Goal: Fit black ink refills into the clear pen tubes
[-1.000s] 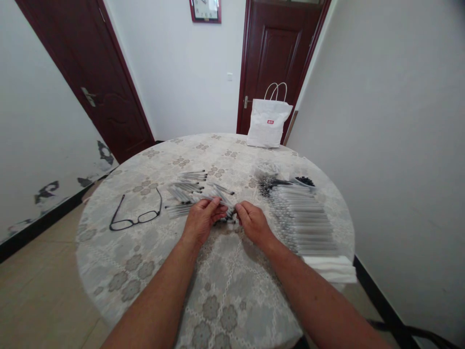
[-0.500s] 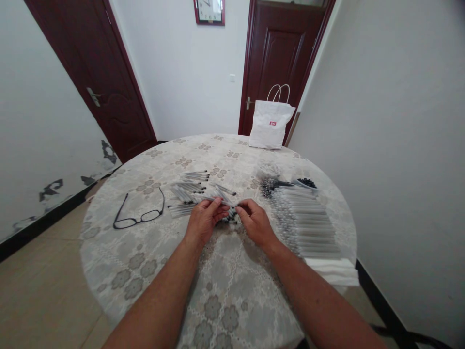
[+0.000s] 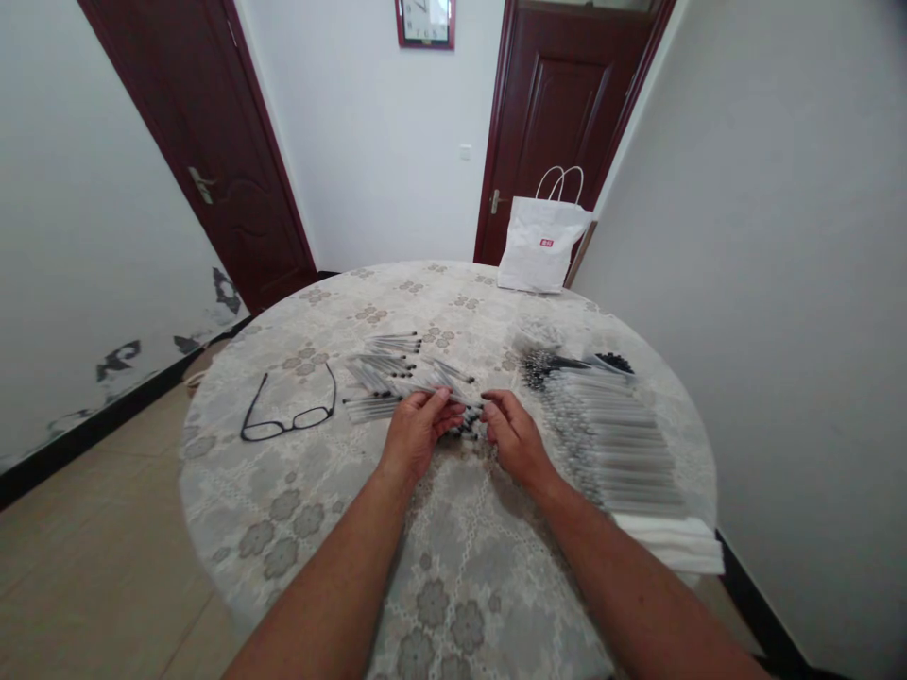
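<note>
My left hand (image 3: 425, 430) is closed in a pinch on a slim, pale pen tube (image 3: 457, 398) that points to the right, above the middle of the table. At the tube's right end, my right hand (image 3: 517, 436) has its thumb and forefinger curled together. Anything small between them is hidden. Several similar pale tubes with black ends (image 3: 383, 366) lie in loose bunches behind and left of my left hand. More black ends (image 3: 464, 427) show beneath my hands. To the right of my right hand is a big stack of pale tubes (image 3: 624, 439).
Small black parts (image 3: 613, 363) and a heap of dark-tipped pieces (image 3: 542, 366) lie behind the stack. Eyeglasses (image 3: 290, 422) rest at the left. A white paper bag (image 3: 542, 246) stands at the far edge of the round table, which has a patterned cloth (image 3: 304, 586).
The view has swung slightly left, so everything sits further right in the picture. My right fingertips have drawn back a little from the tube's end. My left hand keeps its pinch.
</note>
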Available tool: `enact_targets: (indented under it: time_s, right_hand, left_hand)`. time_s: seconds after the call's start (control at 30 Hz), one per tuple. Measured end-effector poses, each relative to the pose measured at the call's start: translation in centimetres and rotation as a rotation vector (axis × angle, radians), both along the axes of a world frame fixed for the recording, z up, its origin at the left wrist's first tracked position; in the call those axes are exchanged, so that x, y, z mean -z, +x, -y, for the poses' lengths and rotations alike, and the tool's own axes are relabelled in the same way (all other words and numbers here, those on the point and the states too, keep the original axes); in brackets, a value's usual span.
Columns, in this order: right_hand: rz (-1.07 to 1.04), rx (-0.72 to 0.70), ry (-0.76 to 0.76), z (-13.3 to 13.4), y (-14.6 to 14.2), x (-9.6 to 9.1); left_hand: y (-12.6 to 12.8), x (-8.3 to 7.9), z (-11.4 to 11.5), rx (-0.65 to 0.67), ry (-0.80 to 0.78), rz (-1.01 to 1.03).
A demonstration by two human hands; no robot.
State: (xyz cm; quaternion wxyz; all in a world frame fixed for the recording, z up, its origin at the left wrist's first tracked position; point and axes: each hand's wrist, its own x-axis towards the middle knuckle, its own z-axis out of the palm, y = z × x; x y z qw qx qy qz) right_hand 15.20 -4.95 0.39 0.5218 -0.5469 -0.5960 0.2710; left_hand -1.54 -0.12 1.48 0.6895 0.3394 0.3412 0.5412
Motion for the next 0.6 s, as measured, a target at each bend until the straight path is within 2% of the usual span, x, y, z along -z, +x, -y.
enact_targets:
  time_s: [0.13,0.27,0.4,0.5,0.6]
  right_hand:
    - [0.089,-0.024,-0.033,-0.28,0.10,0.45]
    - [0.001,-0.014,0.004,-0.19,-0.10,0.58]
    - [-0.007,-0.043,-0.053,0.08,-0.34,0.27]
    - [0.080,-0.022,-0.047,0.10,-0.40,0.01]
    - [0.049,0.037,0.012,0.09,-0.37,-0.10]
  left_hand:
    - [0.07,-0.28,0.23,-0.003,-0.009,-0.026]
    - [0.03,-0.36,0.27,-0.022,-0.020,-0.020]
    - [0.05,-0.38,0.33,-0.014,-0.009,-0.028]
    - [0.09,-0.37,0.35,-0.010,0.003,-0.040]
    - [0.03,-0.35,0.21,-0.049,0.021,-0.040]
